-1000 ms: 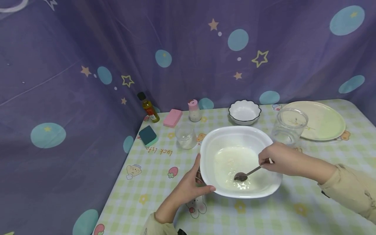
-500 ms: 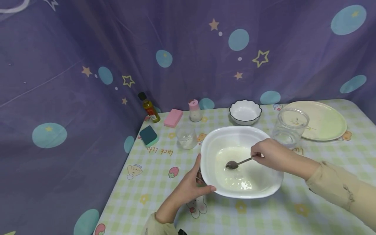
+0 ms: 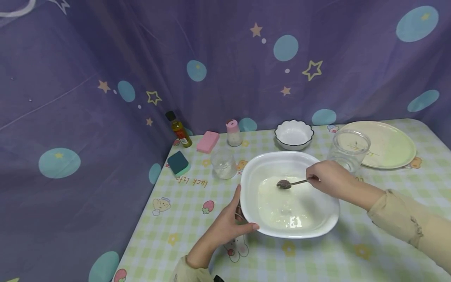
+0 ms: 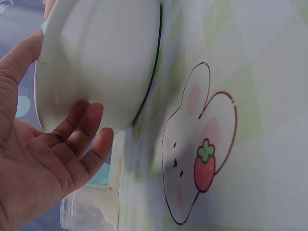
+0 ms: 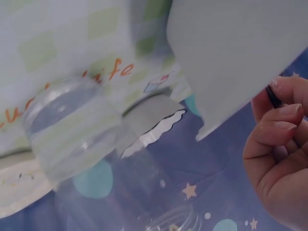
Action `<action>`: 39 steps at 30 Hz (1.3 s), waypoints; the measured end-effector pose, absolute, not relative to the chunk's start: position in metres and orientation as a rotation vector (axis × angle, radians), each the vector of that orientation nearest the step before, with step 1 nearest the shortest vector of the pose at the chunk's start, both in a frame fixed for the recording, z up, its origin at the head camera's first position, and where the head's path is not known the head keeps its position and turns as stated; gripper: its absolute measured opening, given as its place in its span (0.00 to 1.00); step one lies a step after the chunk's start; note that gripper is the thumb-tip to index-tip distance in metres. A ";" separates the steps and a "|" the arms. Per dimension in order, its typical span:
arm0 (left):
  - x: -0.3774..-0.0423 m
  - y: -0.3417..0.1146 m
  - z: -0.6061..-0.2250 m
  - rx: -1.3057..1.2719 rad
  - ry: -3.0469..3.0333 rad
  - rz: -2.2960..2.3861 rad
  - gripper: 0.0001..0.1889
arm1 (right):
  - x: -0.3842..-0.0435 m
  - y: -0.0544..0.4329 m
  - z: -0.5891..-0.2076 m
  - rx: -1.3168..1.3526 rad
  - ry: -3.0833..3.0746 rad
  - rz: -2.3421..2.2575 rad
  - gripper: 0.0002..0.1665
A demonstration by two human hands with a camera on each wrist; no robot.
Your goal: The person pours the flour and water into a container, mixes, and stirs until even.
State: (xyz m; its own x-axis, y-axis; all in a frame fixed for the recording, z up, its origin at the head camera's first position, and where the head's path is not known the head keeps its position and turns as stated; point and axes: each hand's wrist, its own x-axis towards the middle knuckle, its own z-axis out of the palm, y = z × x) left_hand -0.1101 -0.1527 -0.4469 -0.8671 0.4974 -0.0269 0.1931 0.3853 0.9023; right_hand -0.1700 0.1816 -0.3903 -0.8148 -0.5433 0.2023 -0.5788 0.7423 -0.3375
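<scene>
In the head view a large white bowl (image 3: 253, 168) holds pale, milky liquid (image 3: 271, 205) with small bubbles. My left hand (image 3: 227, 225) grips its left side, thumb on the near rim. The left wrist view has several fingertips (image 4: 94, 113) against the bowl's outer wall (image 4: 110, 57). Over the liquid, my right hand (image 3: 329, 178) pinches the handle of a dark metal spoon (image 3: 284, 184), its scoop at the liquid's surface. In the right wrist view the curled right hand (image 5: 279, 144) is at the bowl's rim, most of the spoon hidden.
Behind the bowl stand a scalloped dish (image 3: 294, 135), a clear jar (image 3: 347, 152) and a large plate (image 3: 394, 147). To the left are a glass with white contents (image 3: 223, 164), a pink-topped shaker (image 3: 233, 133), a pink sponge (image 3: 208, 141), a green sponge (image 3: 178, 163) and an oil bottle (image 3: 179, 131).
My right hand has carried the spoon from the near part of the liquid toward the far side. The left hand and the bowl have stayed in place.
</scene>
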 end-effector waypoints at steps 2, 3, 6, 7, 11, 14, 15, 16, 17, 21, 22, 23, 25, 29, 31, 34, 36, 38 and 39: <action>-0.110 -0.153 -0.446 0.601 2.358 1.470 0.60 | -0.170 0.185 -0.389 0.910 -2.845 0.561 0.15; -0.109 -0.152 -0.446 0.599 2.359 1.469 0.60 | -0.170 0.187 -0.388 0.909 -2.840 0.540 0.15; -0.109 -0.152 -0.445 0.593 2.362 1.465 0.60 | -0.170 0.192 -0.386 0.917 -2.821 0.476 0.18; -0.109 -0.152 -0.445 0.591 2.362 1.465 0.60 | -0.169 0.194 -0.385 0.921 -2.816 0.457 0.20; -0.108 -0.152 -0.445 0.597 2.368 1.463 0.60 | -0.166 0.200 -0.381 0.955 -2.832 0.437 0.23; -0.109 -0.152 -0.445 0.596 2.371 1.461 0.61 | -0.163 0.206 -0.377 0.999 -2.845 0.454 0.24; -0.109 -0.152 -0.445 0.595 2.373 1.459 0.61 | -0.162 0.208 -0.376 1.017 -2.845 0.463 0.24; -0.109 -0.152 -0.445 0.593 2.373 1.459 0.60 | -0.161 0.210 -0.375 1.032 -2.846 0.471 0.24; -0.109 -0.152 -0.445 0.589 2.372 1.460 0.60 | -0.160 0.211 -0.374 1.047 -2.847 0.479 0.24; -0.109 -0.152 -0.446 0.592 2.370 1.468 0.60 | -0.157 0.217 -0.373 1.088 -2.860 0.523 0.23; -0.109 -0.152 -0.446 0.593 2.369 1.471 0.60 | -0.157 0.218 -0.373 1.096 -2.868 0.537 0.22; -0.109 -0.152 -0.446 0.594 2.368 1.474 0.61 | -0.156 0.219 -0.373 1.106 -2.877 0.553 0.21; -0.109 -0.152 -0.446 0.599 2.368 1.475 0.61 | -0.156 0.220 -0.374 1.128 -2.894 0.608 0.19; -0.109 -0.153 -0.447 0.586 2.357 1.480 0.60 | -0.153 0.217 -0.376 1.162 -2.941 0.745 0.15; -0.110 -0.153 -0.447 0.581 2.354 1.482 0.60 | -0.152 0.213 -0.378 1.171 -2.948 0.805 0.13; -0.110 -0.153 -0.448 0.584 2.352 1.485 0.60 | -0.150 0.206 -0.382 1.150 -2.958 0.835 0.13; -0.110 -0.153 -0.448 0.590 2.351 1.489 0.60 | -0.150 0.201 -0.386 1.133 -2.955 0.843 0.13; -0.110 -0.153 -0.448 0.594 2.346 1.492 0.60 | -0.150 0.196 -0.389 1.121 -2.942 0.840 0.13; -0.110 -0.153 -0.448 0.596 2.343 1.495 0.60 | -0.150 0.194 -0.391 1.122 -2.930 0.849 0.13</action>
State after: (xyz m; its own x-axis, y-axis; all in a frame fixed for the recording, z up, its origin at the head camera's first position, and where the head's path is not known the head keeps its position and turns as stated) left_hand -0.1098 -0.1527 -0.4477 -0.8696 0.4930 -0.0273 0.1831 0.3733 0.9094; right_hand -0.1501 0.1937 -0.3905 -0.7563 -0.6490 0.0823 -0.5925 0.6261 -0.5070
